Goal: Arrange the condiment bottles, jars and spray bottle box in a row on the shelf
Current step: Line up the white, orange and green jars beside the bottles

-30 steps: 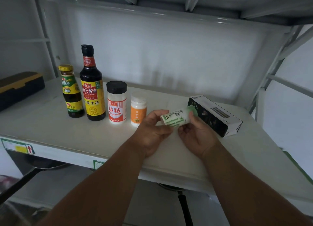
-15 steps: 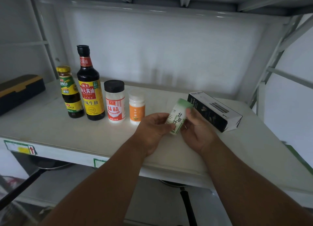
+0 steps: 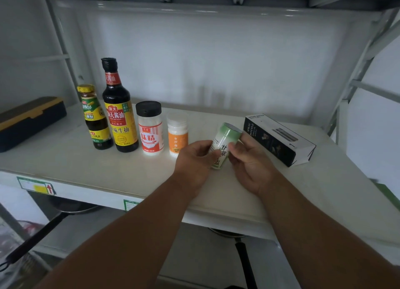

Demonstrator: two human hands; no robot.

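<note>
Both hands (image 3: 195, 158) around green-capped jar (image 3: 225, 144)

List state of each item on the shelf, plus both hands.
Oyster sauce bottle: upright, capped, in row.
Soy sauce bottle: upright, capped, in row.
MSG jar: upright, capped.
Orange-label jar: upright, capped.
Green jar: tilted, held by both hands.
Box: lying flat, closed.
Left hand: gripping green jar.
Right hand: gripping green jar.
</note>
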